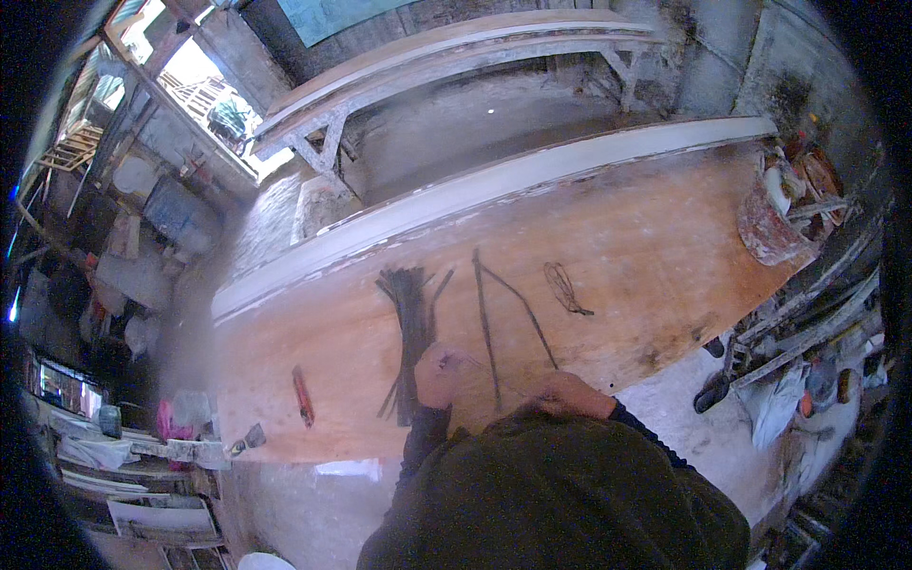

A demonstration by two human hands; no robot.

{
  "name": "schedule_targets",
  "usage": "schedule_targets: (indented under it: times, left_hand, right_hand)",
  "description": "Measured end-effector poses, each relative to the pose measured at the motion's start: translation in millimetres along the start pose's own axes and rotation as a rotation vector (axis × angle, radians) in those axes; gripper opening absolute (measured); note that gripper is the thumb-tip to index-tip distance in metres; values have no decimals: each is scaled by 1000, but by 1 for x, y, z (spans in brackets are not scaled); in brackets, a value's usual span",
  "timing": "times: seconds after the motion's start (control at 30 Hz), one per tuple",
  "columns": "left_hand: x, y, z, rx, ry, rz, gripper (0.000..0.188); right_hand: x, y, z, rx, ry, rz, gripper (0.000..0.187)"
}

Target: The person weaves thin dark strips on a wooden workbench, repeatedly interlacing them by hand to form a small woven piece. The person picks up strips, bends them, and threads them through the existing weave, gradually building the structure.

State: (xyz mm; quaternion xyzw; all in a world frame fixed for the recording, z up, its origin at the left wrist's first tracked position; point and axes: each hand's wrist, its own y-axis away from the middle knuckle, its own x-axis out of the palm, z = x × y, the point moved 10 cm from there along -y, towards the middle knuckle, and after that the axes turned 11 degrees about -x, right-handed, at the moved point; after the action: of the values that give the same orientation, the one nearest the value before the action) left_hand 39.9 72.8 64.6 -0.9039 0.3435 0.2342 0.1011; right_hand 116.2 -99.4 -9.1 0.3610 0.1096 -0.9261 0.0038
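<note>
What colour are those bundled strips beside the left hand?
Dark grey, nearly black. The bundled strips show in the head view, the only one here.

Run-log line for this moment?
left grip: by dark strip bundle, hold unclear | right grip: near angled dark strips, hold unclear | tabletop: red tool left, looped strand right

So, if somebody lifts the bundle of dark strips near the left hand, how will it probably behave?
The dark strips are probably light, as they look thin. They may spread when lifted, since their upper ends fan apart. Perhaps they are fairly stiff: most lie nearly straight.
</note>
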Motion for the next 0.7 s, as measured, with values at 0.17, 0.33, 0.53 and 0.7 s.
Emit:
schedule_targets:
  times: [0.17, 0.33, 0.53, 0.7]
  left_hand:
    - [12, -17, 39, -95, 74, 3, 10]
    - [26, -20, 34, -220, 82, 133, 29]
    - [54, -14, 107, -174, 132, 295, 37]
    - [57, 2, 64, -170, -47, 358, 36]
  right_hand:
    - [-34, -8, 10, 212, -44, -62, 20]
    - [-62, 5, -38, 407, 331, -135, 19]
    - [-123, 31, -76, 647, 669, -403, 21]
    - [-151, 29, -44, 547, 924, -674, 25]
